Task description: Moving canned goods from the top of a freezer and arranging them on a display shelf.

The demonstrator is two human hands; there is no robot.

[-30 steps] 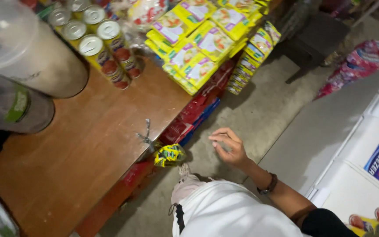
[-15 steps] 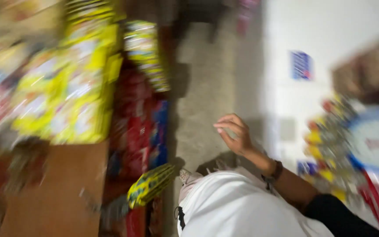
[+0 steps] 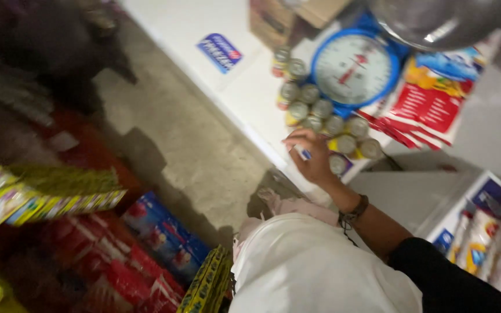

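Right hand (image 3: 314, 156), fingers curled round what looks like a small white-and-blue object (image 3: 301, 152), should ease slowly past the tins (image 3: 320, 119) just beyond it; left hand unseen.

Small white-and-blue object (image 3: 302, 153) beside upright tins (image 3: 323, 117)

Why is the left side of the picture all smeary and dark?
In the head view, the stacked snack packets on the left are streaked with motion blur and sit in dim light; the right hand, cans and blue weighing scale on the pale counter are brighter and sharper, though still soft.
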